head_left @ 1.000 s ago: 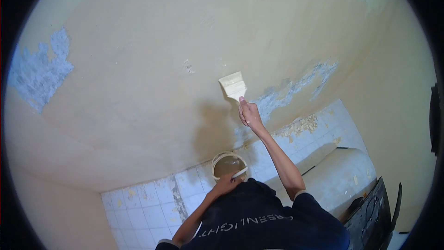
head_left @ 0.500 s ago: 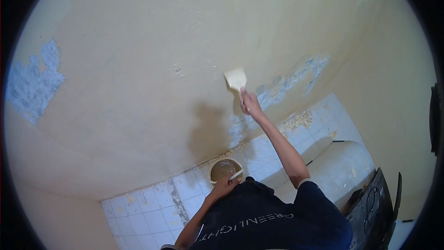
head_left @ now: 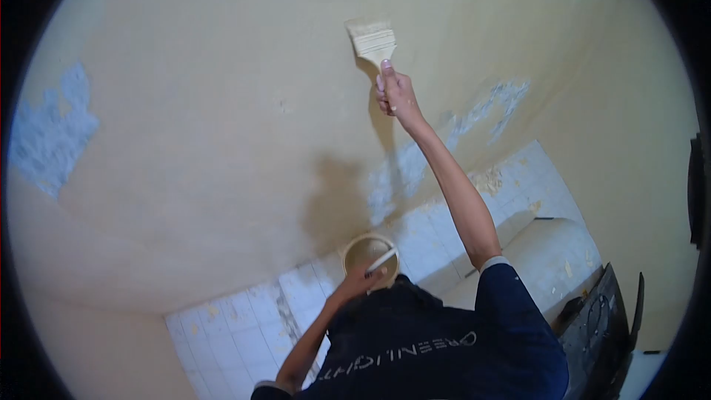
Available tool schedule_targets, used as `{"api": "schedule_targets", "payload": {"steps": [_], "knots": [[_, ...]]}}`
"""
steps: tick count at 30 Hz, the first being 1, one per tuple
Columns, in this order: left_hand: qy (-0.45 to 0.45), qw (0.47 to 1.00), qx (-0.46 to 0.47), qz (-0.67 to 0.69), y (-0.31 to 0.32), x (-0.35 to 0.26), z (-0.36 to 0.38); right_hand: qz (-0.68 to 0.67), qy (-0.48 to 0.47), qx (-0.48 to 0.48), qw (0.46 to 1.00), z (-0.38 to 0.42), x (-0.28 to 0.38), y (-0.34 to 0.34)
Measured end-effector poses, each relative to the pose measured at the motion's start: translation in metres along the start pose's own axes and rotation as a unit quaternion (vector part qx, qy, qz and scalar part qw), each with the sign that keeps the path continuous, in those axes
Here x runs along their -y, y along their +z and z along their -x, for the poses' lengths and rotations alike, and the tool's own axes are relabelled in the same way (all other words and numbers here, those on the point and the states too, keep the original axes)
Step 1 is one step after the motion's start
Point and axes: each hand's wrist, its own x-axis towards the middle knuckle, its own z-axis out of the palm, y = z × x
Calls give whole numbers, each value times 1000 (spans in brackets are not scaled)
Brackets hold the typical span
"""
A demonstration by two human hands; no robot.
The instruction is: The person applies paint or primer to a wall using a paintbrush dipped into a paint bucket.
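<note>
My right hand [head_left: 400, 98] is closed round the handle of a wide flat paintbrush [head_left: 374, 43], thumb along its neck. The brush has its pale bristles up at the beige wall [head_left: 222, 52]; whether the tips touch is hard to tell. Low down by my body, my left hand [head_left: 361, 281] grips the white handle [head_left: 382, 260] of a round bucket [head_left: 348, 250]. Light brownish paint shows inside the bucket, partly blocked from sight by my hand and shirt.
Bare bluish-white patches show on the wall at the left [head_left: 55, 133] and right [head_left: 489, 111]. Below runs a white tiled floor [head_left: 237, 326] with scattered paint flakes [head_left: 489, 180]. A pale rounded object [head_left: 544, 252] and a dark flat panel [head_left: 596, 333] lie at the right.
My right hand has moved the brush upward along the wall, and the arm is straighter. The bucket in my left hand sits slightly higher and further right.
</note>
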Motion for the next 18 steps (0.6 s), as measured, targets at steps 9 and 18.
{"api": "schedule_targets", "payload": {"steps": [9, 18], "knots": [[-2, 999, 27, -23, 22, 2, 15, 282, 146, 167, 933, 163, -112, -54], [20, 997, 19, -67, 40, 15, 14, 549, 107, 469, 684, 257, -160, -28]]}}
